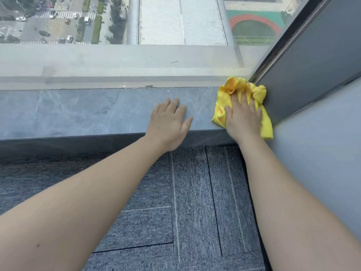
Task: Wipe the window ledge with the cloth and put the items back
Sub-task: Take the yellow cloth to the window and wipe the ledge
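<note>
**Cloth pressed into the ledge's right corner**

Cloth [259, 92], bright yellow, bunched at the far right end of the window ledge [78, 112], pushed into the corner where ledge, glass and the dark grey side panel [312, 65] come together. Crumpled folds heaped at the far side against the window frame [277, 47]; one flap draped over the front edge of the ledge, just beside the pale wall [322, 143].

Right hand [243, 116] laid palm-down on top of the cloth, fingers [245, 97] stretched forward and slightly spread, pressing flat rather than curled around the fabric. Wrist over the ledge's front edge, forearm reaching in from lower right.

Left hand [170, 122] flat on the bare grey stone just left of the cloth, not touching it. Fingers extended and close together, thumb angled out to the right, nothing grasped. Heel of the palm hanging over the front edge, forearm running in from lower left.

Ledge surface grey, marbled, faintly glossy, bare along the whole visible stretch left of the hands. Small dark chip or mark [150, 86] at the seam where stone meets glass, a little left of centre.

Below the ledge, grey carpet tiles [195, 192] with thin lighter and darker stripes. Through the glass, far below: street with cars [48, 16], ribbed white roof [181, 20], part of a red-and-green sports track [254, 26].
</note>
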Motion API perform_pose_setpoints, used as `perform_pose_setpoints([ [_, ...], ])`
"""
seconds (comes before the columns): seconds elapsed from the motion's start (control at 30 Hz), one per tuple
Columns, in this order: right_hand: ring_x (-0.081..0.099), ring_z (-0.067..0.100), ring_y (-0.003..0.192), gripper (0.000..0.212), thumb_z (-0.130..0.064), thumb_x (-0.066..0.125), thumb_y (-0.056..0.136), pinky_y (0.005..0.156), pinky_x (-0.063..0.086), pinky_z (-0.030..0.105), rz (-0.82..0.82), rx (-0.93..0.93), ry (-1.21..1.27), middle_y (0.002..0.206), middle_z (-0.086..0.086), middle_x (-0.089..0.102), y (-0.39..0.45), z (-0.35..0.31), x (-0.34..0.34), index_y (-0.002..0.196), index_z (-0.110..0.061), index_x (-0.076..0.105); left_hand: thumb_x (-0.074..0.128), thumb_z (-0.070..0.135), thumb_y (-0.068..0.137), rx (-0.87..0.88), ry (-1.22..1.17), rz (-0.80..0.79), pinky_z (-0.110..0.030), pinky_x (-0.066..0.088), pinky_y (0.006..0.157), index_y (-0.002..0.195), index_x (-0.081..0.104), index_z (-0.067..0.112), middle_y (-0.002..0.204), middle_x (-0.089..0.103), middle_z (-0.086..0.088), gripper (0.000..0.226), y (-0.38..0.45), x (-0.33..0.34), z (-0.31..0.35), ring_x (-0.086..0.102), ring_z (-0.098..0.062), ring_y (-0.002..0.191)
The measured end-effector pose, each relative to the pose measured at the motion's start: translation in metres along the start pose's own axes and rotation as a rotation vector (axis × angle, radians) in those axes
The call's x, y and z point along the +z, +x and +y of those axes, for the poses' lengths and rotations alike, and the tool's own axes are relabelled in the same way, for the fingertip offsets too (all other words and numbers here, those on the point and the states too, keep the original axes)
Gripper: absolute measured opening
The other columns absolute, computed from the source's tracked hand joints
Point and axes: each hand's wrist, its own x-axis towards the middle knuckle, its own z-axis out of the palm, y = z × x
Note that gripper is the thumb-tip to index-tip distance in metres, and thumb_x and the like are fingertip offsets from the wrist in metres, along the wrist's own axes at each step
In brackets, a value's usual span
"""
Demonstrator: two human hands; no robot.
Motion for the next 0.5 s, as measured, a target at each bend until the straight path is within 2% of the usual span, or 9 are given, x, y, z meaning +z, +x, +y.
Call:
perform_pose_setpoints([
  [0.13,0.016,0.025,0.144,0.048,-0.03,0.026,0.098,0.114,0.011,0.043,0.005,-0.055,0.06,0.158,0.004,0.015,-0.024,-0.006,0.004,0.146,-0.021,0.022,0.029,0.03,0.097,0.042,-0.085,0.026,-0.037,0.018,0.115,0.134,0.041,0.006,0.149,0.035,-0.013,0.045,-0.009,-0.001,-0.001,0.025,-0.029,0.139],
  [0.23,0.017,0.02,0.145,0.046,-0.029,0.028,0.098,0.114,0.012,0.04,0.006,-0.141,0.124,0.157,0.002,0.021,-0.043,-0.013,0.008,0.143,-0.022,0.03,0.034,0.024,0.097,0.054,-0.297,0.014,-0.031,0.027,0.105,0.126,0.05,0.002,0.135,0.051,-0.017,0.04,-0.021,-0.006,0.008,0.04,-0.029,0.128],
  [0.3,0.021,0.018,0.144,0.046,-0.032,0.028,0.096,0.112,0.016,0.038,0.003,-0.204,0.201,0.155,0.0,0.028,-0.058,-0.015,0.01,0.14,-0.022,0.038,0.037,0.022,0.096,-0.016,-0.458,-0.01,-0.031,0.034,0.097,0.12,0.054,0.0,0.127,0.057,-0.017,0.037,-0.027,-0.009,0.015,0.047,-0.028,0.121],
  [0.37,0.036,0.021,0.137,0.048,-0.032,0.03,0.09,0.106,0.026,0.034,0.024,-0.206,0.375,0.146,0.002,0.044,-0.073,-0.018,0.008,0.131,-0.02,0.051,0.039,0.025,0.095,-0.12,-0.614,-0.064,-0.033,0.038,0.095,0.112,0.058,0.005,0.118,0.06,-0.015,0.032,-0.032,-0.009,0.016,0.053,-0.026,0.112],
  [0.43,0.048,0.024,0.129,0.037,-0.025,0.039,0.094,0.095,0.032,0.025,0.039,-0.145,0.593,0.135,0.009,0.057,-0.085,-0.027,0.0,0.124,-0.016,0.059,0.04,0.032,0.094,-0.206,-0.9,-0.181,-0.035,0.044,0.09,0.1,0.058,0.012,0.105,0.061,-0.014,0.027,-0.037,-0.01,0.017,0.056,-0.025,0.097],
  [0.5,0.042,0.021,0.134,0.034,-0.017,0.047,0.094,0.099,0.028,0.019,0.011,-0.139,0.715,0.14,0.011,0.05,-0.095,-0.042,-0.008,0.126,-0.015,0.057,0.039,0.038,0.093,-0.274,-1.254,-0.282,-0.025,0.051,0.07,0.087,0.058,0.016,0.084,0.066,-0.005,0.029,-0.04,-0.017,0.018,0.062,-0.016,0.077],
])
